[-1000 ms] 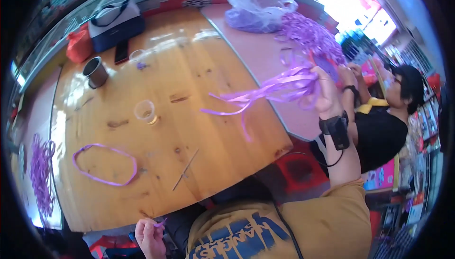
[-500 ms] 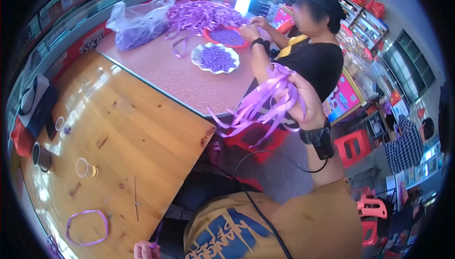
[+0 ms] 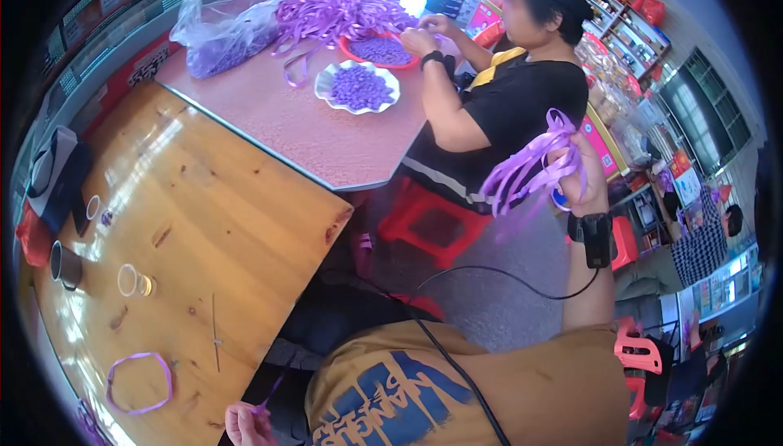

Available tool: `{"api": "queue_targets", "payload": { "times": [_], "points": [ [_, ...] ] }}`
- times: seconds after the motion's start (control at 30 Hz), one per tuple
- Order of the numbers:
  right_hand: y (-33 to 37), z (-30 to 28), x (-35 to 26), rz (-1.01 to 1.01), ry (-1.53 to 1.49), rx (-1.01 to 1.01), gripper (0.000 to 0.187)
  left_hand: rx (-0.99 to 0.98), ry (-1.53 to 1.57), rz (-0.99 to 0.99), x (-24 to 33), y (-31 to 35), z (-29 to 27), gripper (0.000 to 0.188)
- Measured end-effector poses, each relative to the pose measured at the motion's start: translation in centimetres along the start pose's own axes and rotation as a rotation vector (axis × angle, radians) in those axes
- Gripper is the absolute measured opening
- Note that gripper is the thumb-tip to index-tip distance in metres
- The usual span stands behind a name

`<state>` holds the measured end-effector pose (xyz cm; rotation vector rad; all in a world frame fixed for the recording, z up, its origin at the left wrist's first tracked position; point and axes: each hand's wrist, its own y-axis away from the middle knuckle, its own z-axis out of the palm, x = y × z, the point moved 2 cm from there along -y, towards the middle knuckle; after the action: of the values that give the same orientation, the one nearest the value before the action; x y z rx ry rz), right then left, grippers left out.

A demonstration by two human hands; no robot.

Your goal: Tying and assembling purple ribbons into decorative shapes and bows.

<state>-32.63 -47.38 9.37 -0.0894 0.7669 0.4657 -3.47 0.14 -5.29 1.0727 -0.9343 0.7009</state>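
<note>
Raised out to the right, my right hand [image 3: 589,175] is closed around a bundle of looped purple ribbons [image 3: 528,165], whose loops hang to the left of the fingers. Low at the bottom edge, my left hand [image 3: 247,425] pinches the end of a thin purple ribbon [image 3: 276,384] beside the table corner. On the wooden table [image 3: 245,201] lies a purple ribbon loop [image 3: 140,382], close to my left hand. A thin stick [image 3: 215,332] rests to the right of that loop. Part of the ribbon in my left hand is lost against dark clothing.
A co-worker [image 3: 522,79] handles something at the pink table [image 3: 269,132]. There stand a white scalloped bowl [image 3: 325,86] of purple pieces, a red basket [image 3: 416,61], a ribbon heap [image 3: 342,14] and a plastic bag [image 3: 232,26]. A red stool [image 3: 440,242] and a black cable [image 3: 457,270] are nearby.
My right hand has swung to the right with the ribbon bundle, away from in front of the co-worker. My left hand keeps its pinch. The whole view has shifted slightly.
</note>
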Motion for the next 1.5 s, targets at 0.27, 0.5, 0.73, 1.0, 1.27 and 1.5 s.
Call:
{"api": "queue_targets", "payload": {
  "times": [0.27,0.5,0.73,1.0,1.27,1.5],
  "points": [
    [0.6,-11.1,-8.5,-0.34,0.697,0.116,0.012,-0.099,-0.082,-0.025,1.0,-0.5,2.4,0.013],
    [-1.2,-2.7,-2.0,-0.115,0.282,0.085,0.015,-0.128,-0.118,-0.048,0.1,-0.4,2.1,0.014],
    [-2.3,16.7,9.4,0.174,0.278,-0.47,0.025,-0.074,0.017,0.061,-2.6,0.3,0.4,0.016],
    [-7.4,28.6,20.9,0.133,0.217,-0.776,0.009,0.004,0.057,0.021,-3.4,2.6,0.0,0.016],
    [-9.7,27.3,30.9,-0.053,0.513,-0.762,0.009,0.037,0.014,-0.011,-3.4,2.6,-0.1,0.017],
    [-7.2,22.3,33.3,-0.399,1.3,-1.485,0.033,0.047,0.024,-0.033,-3.8,2.2,-0.2,0.017]
  ]
}}
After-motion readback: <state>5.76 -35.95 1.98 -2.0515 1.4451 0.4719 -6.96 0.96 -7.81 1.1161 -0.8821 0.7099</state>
